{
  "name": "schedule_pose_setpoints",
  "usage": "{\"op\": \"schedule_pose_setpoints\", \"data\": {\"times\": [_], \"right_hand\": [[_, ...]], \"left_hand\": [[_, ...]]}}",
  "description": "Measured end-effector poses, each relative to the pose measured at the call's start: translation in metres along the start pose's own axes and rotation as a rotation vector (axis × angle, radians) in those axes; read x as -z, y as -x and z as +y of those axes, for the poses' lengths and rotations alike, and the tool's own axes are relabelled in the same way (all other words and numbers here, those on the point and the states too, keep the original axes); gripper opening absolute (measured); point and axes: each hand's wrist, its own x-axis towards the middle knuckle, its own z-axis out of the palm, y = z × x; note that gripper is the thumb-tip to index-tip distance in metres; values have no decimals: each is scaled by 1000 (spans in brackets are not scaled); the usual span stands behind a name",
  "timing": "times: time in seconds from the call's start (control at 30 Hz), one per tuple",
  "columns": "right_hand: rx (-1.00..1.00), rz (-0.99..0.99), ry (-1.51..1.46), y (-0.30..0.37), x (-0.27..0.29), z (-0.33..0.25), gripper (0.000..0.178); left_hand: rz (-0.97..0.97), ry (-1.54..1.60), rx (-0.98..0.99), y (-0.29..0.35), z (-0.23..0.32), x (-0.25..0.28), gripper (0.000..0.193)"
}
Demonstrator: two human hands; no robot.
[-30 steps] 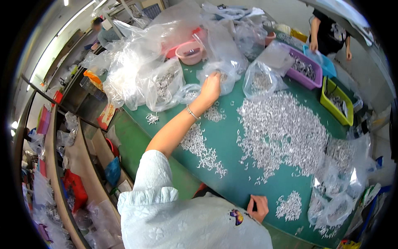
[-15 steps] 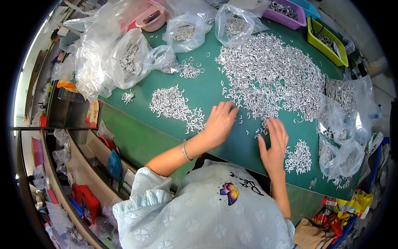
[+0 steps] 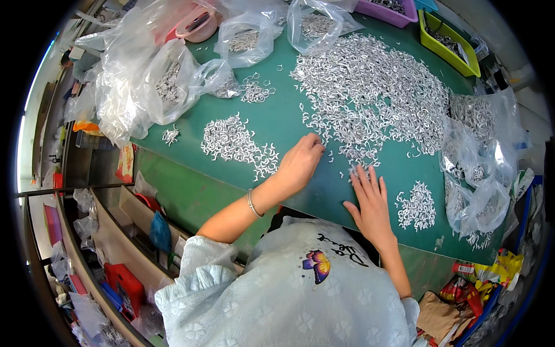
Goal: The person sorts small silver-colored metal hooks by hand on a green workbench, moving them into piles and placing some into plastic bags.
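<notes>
A big heap of small curved silver metal pieces (image 3: 376, 92) spreads over the green table (image 3: 277, 115). At its near left edge is my left hand (image 3: 300, 163), its fingers curled and pressed together; whether a piece is between them is hidden. My right hand (image 3: 371, 209) lies with fingers stretched out, the tips touching a few pieces at the heap's near edge. Left of my left hand sits a smaller pile of the same curved pieces (image 3: 231, 140). To the right of my right hand lies another small pile (image 3: 417, 206).
Clear plastic bags of metal parts (image 3: 240, 39) line the far side, beside a pink bowl (image 3: 198, 28). A purple tray (image 3: 388, 13) and a yellow-green tray (image 3: 451, 52) stand far right. More filled bags (image 3: 480, 168) crowd the right edge. Shelving (image 3: 110, 231) is at left.
My right hand has moved slightly left and flattened, fingers stretched toward the loose pieces. My left hand's fingers have curled in more. The whole view has shifted slightly.
</notes>
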Motion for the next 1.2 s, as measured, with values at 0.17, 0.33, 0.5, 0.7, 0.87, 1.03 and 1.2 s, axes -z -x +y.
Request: {"op": "schedule_pose_setpoints", "data": {"times": [0.17, 0.33, 0.5, 0.7, 0.87, 1.03, 1.2], "right_hand": [[-42, 317, -137, -8, 6, 20, 39], [-4, 400, 6, -47, -5, 20, 36], [118, 313, -58, -39, -8, 17, 28], [-26, 479, -65, -69, 0, 25, 20], [-48, 436, 61, -87, -8, 32, 15], [-26, 308, -352, -60, 11, 17, 11], [-181, 439, -261, -72, 8, 30, 14]], "left_hand": [[144, 4, -44, -8, 4, 1, 9], [-5, 608, 360, -13, 27, 4, 8], [-175, 890, 475, 5, 31, -1, 20], [-200, 1014, 499, 16, 35, -18, 25], [-278, 1012, 484, 12, 45, -24, 24], [-90, 1556, 798, 4, 53, -24, 24], [-246, 1147, 561, -1, 36, -28, 23]]}}
